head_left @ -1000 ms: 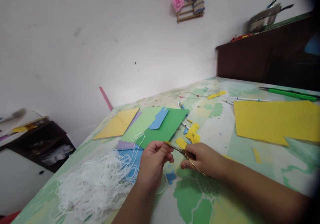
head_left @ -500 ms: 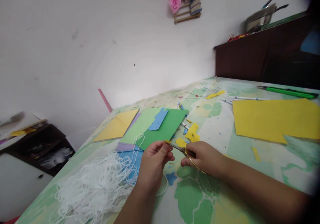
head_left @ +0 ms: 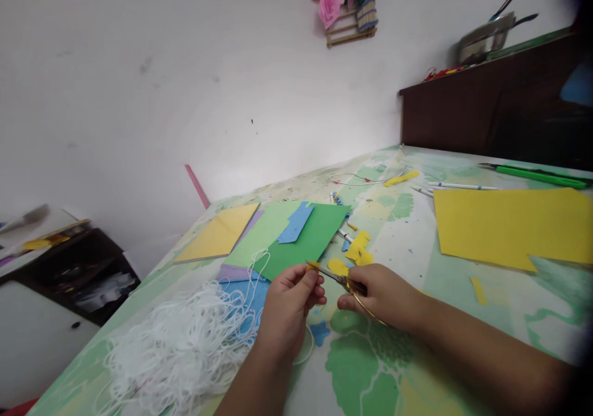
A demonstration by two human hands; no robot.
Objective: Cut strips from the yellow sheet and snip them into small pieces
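Observation:
My left hand pinches a small yellow foam piece between thumb and fingers, most of it hidden. My right hand is wrapped round the gold handles of a pair of scissors. The blades point left and meet the yellow piece at my left fingertips. Just beyond my hands lie yellow scraps and a dark green sheet. A small blue star-shaped piece lies on the table below, between my wrists.
White cord is heaped at the left. Blue, purple, light green and yellow-orange sheets lie behind it. A large yellow sheet, white pens and a green-handled tool are at the right. A dark cabinet stands behind.
The view has shifted slightly, so everything sits a little to the right and lower. Both hands keep their hold; the scissor blades still meet the yellow piece.

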